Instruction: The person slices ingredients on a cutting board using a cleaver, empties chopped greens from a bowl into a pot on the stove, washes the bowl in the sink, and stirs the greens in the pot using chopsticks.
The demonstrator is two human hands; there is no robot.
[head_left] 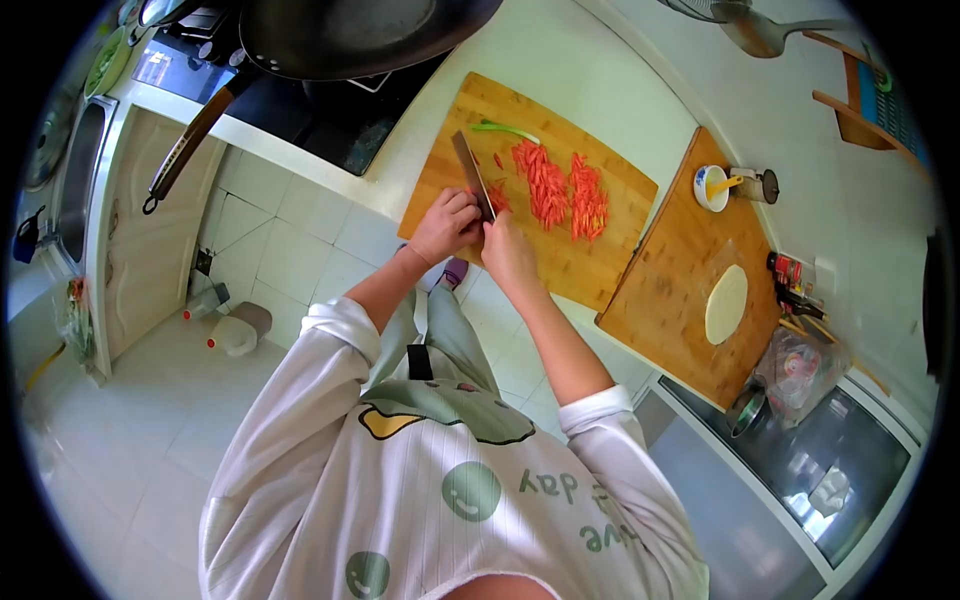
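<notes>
My right hand [508, 245] is closed round the handle of a kitchen knife [467, 160], whose broad blade points away from me over a wooden cutting board [430, 190]. Close against the blade's left side, my left hand [447, 226] has its fingers curled down on a piece of carrot, mostly hidden under them. A few cut carrot bits [498, 193] lie just right of the blade. Farther right are two heaps of carrot shreds, a nearer heap [543, 185] and a second heap [588, 200]. A green onion stalk [505, 129] rests near the board's far edge.
A second wooden board [660, 300] at right carries a flat dough round [727, 305] and a small bowl [712, 188] with a yellow spoon, beside a jar [768, 187]. At upper left, a large black wok [350, 40] sits over the stove [350, 125], its handle [185, 150] jutting past the counter edge.
</notes>
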